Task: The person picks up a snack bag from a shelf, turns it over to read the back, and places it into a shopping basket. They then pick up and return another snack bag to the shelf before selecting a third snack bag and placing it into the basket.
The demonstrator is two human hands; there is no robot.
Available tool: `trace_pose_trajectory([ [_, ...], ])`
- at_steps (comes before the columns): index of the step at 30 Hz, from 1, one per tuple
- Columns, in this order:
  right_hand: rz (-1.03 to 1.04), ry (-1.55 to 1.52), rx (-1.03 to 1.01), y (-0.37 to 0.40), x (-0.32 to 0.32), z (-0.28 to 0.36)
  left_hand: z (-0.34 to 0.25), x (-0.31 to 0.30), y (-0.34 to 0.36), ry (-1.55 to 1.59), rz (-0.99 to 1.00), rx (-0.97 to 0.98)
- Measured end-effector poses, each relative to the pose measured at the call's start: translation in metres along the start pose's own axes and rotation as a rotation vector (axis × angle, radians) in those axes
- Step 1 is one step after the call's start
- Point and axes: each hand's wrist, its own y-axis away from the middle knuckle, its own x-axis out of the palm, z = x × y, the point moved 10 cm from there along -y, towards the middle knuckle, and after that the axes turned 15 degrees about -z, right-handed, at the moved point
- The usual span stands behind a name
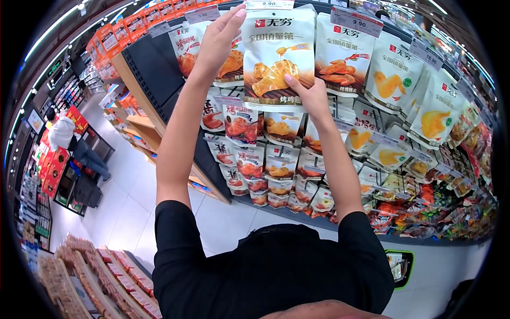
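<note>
The snack pouch (276, 48) hangs in the top row of the display, under a price tag (270, 4), up at full arm's reach. It looks light and crinkly, a glossy film bag likely to be slippery on its face and soft in the middle, with contents that could crush. The stiffer sealed edges seem the safest places to hold.

The right hand (309, 95) grasps its lower part, thumb on the front and fingers seemingly behind. The left hand (218, 37) is released, fingers stretched flat against the upper left corner.

Room is tight. A neighbouring pouch (342, 53) touches just beyond the right hand, another bag (186, 48) sits behind the left wrist, and the lower rows of bags (241, 127) crowd beneath both forearms. Open space lies only towards the body and the aisle floor (133, 202), where another person (66, 133) crouches well apart.
</note>
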Motion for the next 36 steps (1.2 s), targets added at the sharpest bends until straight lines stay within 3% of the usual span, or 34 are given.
trace_pose_trajectory([
  [15,-0.022,0.037,-0.061,0.002,0.001,0.005,0.005,0.008,0.002,-0.041,0.047,0.022],
  [21,-0.019,0.052,-0.011,0.000,0.001,0.001,0.007,0.008,0.002,0.013,0.056,-0.073],
  [36,-0.036,0.066,0.021,-0.020,-0.004,-0.016,0.016,0.013,0.000,-0.046,0.090,0.033],
])
